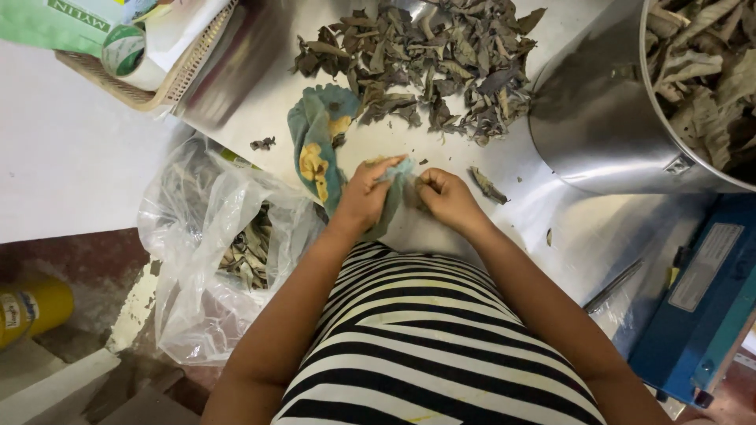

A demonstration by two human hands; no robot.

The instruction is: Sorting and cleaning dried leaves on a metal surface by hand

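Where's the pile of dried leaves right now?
In the head view, the pile of dried leaves lies on the metal table at top centre, beyond both hands, just left of the big steel pot.

Leaf-packing workshop; steel table (441,169); dried-leaf heap (425,67); steel drum (598,118); blue sealer (701,307)

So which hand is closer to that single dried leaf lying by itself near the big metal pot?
The right hand. The lone dried leaf lies just past its knuckles, toward the metal pot. The left hand is farther off, on the other side of the right hand.
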